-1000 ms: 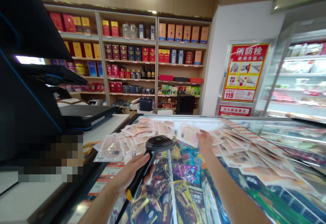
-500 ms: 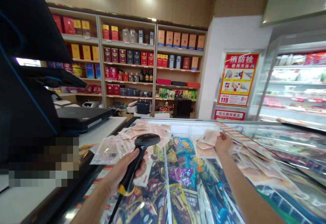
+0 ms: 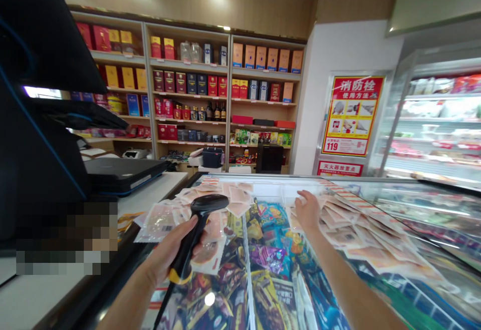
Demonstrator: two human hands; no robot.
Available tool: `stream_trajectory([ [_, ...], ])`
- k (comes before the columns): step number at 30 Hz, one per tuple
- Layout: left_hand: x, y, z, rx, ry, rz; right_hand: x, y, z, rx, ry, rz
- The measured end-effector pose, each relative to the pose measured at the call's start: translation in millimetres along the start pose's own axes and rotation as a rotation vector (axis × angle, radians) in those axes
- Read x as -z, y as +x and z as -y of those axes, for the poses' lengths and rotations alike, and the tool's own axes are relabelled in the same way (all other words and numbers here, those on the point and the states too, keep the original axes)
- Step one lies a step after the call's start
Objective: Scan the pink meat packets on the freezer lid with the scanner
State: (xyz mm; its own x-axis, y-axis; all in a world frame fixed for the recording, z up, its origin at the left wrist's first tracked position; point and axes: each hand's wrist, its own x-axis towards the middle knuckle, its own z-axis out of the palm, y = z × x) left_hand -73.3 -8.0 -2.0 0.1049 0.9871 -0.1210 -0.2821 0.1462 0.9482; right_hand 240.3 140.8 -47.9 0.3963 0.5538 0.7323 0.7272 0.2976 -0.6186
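My left hand (image 3: 176,250) is wrapped round the handle of a black and yellow barcode scanner (image 3: 208,204), its cord hanging down. Under and behind the scanner, flat clear packets (image 3: 161,221) with pinkish contents lie spread over the left part of the freezer's glass top. My right hand (image 3: 308,212) is over the glass on the other side, fingers apart and partly bent, with nothing visible in them. A packet (image 3: 293,222) shows partly beneath that hand. Just to its right, more packets (image 3: 361,225) overlap in a long loose pile.
Below the glass lie colourful bagged goods (image 3: 266,259), split by a white wire divider (image 3: 247,270). On the left, a counter (image 3: 176,182) holds a dark flat device (image 3: 124,172) beside a black monitor (image 3: 56,34). Shelves of boxes (image 3: 191,82) stand behind.
My right hand has moved left, away from the packets it was touching, which now lie in the right pile. The scanner has shifted slightly left and down in my left hand.
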Motion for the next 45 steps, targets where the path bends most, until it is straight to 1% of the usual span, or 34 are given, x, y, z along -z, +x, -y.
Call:
stream_trajectory([
  [4,8,2,-2,-0.048,-0.020,-0.025,-31,-28,40,0.066,0.023,0.249],
  [6,12,4,-2,-0.048,-0.018,-0.028,-46,-43,57,0.094,0.010,0.375],
  [8,15,5,-3,-0.042,-0.014,-0.030,-59,-57,71,0.139,-0.012,0.483],
  [10,16,6,-2,-0.044,-0.016,-0.032,-71,-68,81,0.190,-0.038,0.558],
  [12,16,7,-2,-0.050,-0.021,-0.037,-80,-76,87,0.233,-0.075,0.600],
  [15,16,8,-1,-0.051,-0.023,-0.024,-87,-81,92,0.266,-0.146,0.624],
  [17,16,8,-1,-0.052,-0.017,-0.005,-87,-81,93,0.271,-0.170,0.624],
  [20,15,7,0,-0.039,0.011,0.013,-80,-76,89,0.259,-0.168,0.603],
  [23,11,6,0,-0.011,0.042,0.019,-68,-70,79,0.173,-0.103,0.562],
  [25,6,5,1,-0.005,0.053,0.041,-60,-66,69,0.074,0.021,0.551],
  [28,-1,5,5,-0.015,0.069,0.110,-50,-60,54,-0.155,0.325,0.573],
  [30,-4,6,9,-0.025,0.080,0.157,-46,-58,46,-0.290,0.471,0.582],
  [32,-6,7,11,-0.033,0.092,0.184,-42,-57,42,-0.432,0.569,0.544],
  [34,-7,7,12,-0.023,0.100,0.191,-39,-56,41,-0.586,0.654,0.475],
  [36,-9,7,12,-0.003,0.099,0.195,-35,-54,41,-0.699,0.700,0.423],
  [38,-11,5,12,0.003,0.095,0.199,-30,-52,40,-0.756,0.716,0.433],
  [41,-14,2,12,-0.010,0.075,0.196,-23,-48,36,-0.824,0.763,0.499],
  [43,-15,2,13,-0.005,0.055,0.210,-19,-45,33,-0.843,0.791,0.518],
  [45,-15,3,14,0.015,0.050,0.225,-16,-43,30,-0.849,0.812,0.501],
])
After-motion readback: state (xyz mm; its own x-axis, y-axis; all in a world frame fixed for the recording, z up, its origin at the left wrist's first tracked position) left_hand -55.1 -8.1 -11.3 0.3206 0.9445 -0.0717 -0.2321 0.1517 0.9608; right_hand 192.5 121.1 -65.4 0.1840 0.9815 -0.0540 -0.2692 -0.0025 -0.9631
